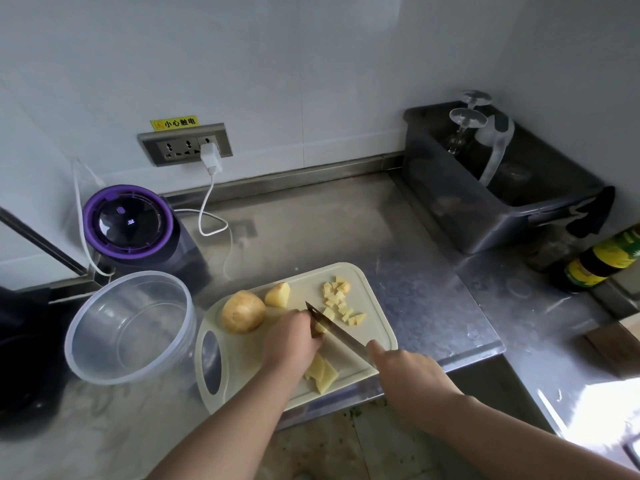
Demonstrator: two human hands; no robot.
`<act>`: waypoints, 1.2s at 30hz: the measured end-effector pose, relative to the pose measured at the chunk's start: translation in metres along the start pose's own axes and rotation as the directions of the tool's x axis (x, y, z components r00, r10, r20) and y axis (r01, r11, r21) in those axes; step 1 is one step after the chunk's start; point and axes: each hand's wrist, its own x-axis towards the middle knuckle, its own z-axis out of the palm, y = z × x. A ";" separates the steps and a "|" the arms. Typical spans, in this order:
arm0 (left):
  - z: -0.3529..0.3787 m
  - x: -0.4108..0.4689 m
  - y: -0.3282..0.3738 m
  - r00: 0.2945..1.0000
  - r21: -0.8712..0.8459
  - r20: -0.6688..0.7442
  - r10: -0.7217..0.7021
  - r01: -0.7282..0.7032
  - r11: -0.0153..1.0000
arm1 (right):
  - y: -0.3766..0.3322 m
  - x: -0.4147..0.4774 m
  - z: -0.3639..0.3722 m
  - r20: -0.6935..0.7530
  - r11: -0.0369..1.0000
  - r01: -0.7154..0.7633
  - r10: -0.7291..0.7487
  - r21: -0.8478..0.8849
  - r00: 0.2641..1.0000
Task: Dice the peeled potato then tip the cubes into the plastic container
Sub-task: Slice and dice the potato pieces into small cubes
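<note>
The potato piece [320,328] being cut lies near the middle of the cutting board [379,308]. It is mostly hidden under the left hand [292,337], whose curled fingers hold it down. The right hand [405,372] grips the knife [337,331], and the blade is against the piece. From there, cubes [341,301] lie at 1 o'clock, slices [322,374] at 6 o'clock and a whole potato [242,311] at 10 o'clock. The plastic container [104,327] stands just beside the board, at 9 o'clock.

Head-worn wide-angle camera looks steeply down, close over the cutting board [375,299].
</note>
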 end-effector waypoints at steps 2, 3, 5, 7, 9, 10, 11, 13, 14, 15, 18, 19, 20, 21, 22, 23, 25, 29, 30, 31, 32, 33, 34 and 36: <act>0.001 0.001 0.000 1.000 -0.008 0.011 0.001 -0.001 1.000 | -0.001 0.000 0.004 0.020 1.000 0.007 -0.008 0.015 1.000; 0.001 0.001 0.000 1.000 -0.010 0.009 0.002 -0.002 1.000 | -0.001 0.000 0.004 0.022 1.000 0.005 -0.005 0.020 1.000; 0.001 0.001 0.000 1.000 -0.010 0.005 0.004 -0.004 1.000 | 0.000 0.002 0.004 0.018 1.000 -0.004 0.003 0.014 1.000; 0.001 0.002 0.001 1.000 -0.006 0.001 0.003 -0.003 1.000 | 0.004 0.004 0.001 -0.007 1.000 -0.021 0.021 0.011 1.000; -0.001 0.006 0.003 1.000 -0.006 -0.002 -0.006 0.006 1.000 | 0.008 0.005 -0.002 -0.034 0.999 -0.040 0.041 0.022 0.999; -0.002 0.009 0.005 1.000 0.000 -0.007 -0.012 0.012 1.000 | 0.010 0.005 -0.004 -0.039 0.998 -0.047 0.048 0.029 0.998; -0.002 0.013 0.006 1.000 0.009 -0.010 -0.019 0.019 1.000 | 0.012 0.005 -0.005 -0.043 0.998 -0.053 0.054 0.034 0.998; -0.004 0.021 0.009 1.000 0.013 0.006 -0.024 0.024 1.000 | 0.016 0.005 -0.009 -0.059 0.997 -0.067 0.069 0.043 0.996; -0.004 0.024 0.010 0.999 -0.005 0.026 -0.022 0.022 1.000 | 0.018 0.005 -0.011 -0.075 0.996 -0.070 0.074 0.046 0.994; -0.005 0.027 0.010 0.999 -0.047 0.050 -0.018 0.020 0.999 | 0.021 0.004 -0.013 -0.091 0.997 -0.068 0.072 0.047 0.993; -0.013 0.027 0.003 0.995 -0.203 0.099 0.003 0.017 0.979 | 0.024 0.001 -0.014 -0.115 0.997 -0.058 0.063 0.041 0.991; -0.017 0.023 -0.001 0.995 -0.214 0.103 0.019 0.004 0.977 | 0.024 -0.001 -0.013 -0.114 0.997 -0.057 0.061 0.043 0.992; -0.022 0.019 -0.005 0.993 -0.202 0.111 0.041 -0.018 0.979 | 0.024 -0.002 -0.012 -0.115 0.997 -0.055 0.060 0.045 0.992; -0.025 0.013 -0.008 0.989 -0.166 0.131 0.061 -0.039 0.985 | 0.025 -0.002 -0.011 -0.121 0.997 -0.054 0.060 0.048 0.991; -0.028 0.006 -0.011 0.984 -0.112 0.163 0.077 -0.059 0.992 | 0.025 -0.002 -0.009 -0.128 0.997 -0.054 0.061 0.053 0.990; -0.030 -0.002 -0.012 0.975 -0.052 0.205 0.082 -0.073 0.996 | 0.025 -0.002 -0.008 -0.135 0.997 -0.055 0.062 0.057 0.989; -0.030 -0.016 -0.009 0.959 0.057 0.270 0.084 -0.103 0.993 | 0.025 -0.002 -0.006 -0.143 0.997 -0.055 0.064 0.062 0.988; -0.020 -0.028 0.004 0.938 0.134 0.335 0.085 -0.137 0.981 | 0.023 -0.005 -0.005 -0.139 0.997 -0.049 0.056 0.052 0.989; -0.020 -0.028 0.005 0.937 0.145 0.341 0.071 -0.127 0.981 | 0.023 -0.006 -0.005 -0.137 0.998 -0.045 0.052 0.051 0.989; -0.020 -0.028 0.004 0.938 0.149 0.342 0.055 -0.112 0.982 | 0.023 -0.007 -0.006 -0.135 0.998 -0.042 0.048 0.051 0.990; -0.020 -0.027 0.002 0.940 0.146 0.338 0.043 -0.097 0.984 | 0.023 -0.008 -0.006 -0.131 0.998 -0.040 0.046 0.052 0.990; -0.020 -0.027 0.000 0.943 0.140 0.330 0.036 -0.087 0.986 | 0.023 -0.010 -0.007 -0.127 0.998 -0.037 0.043 0.053 0.991; -0.020 -0.027 -0.001 0.948 0.137 0.316 0.036 -0.083 0.987 | 0.023 -0.011 -0.006 -0.123 0.998 -0.035 0.042 0.055 0.992; -0.020 -0.028 -0.001 0.956 0.144 0.293 0.033 -0.079 0.986 | 0.023 -0.012 -0.006 -0.119 0.997 -0.038 0.045 0.061 0.992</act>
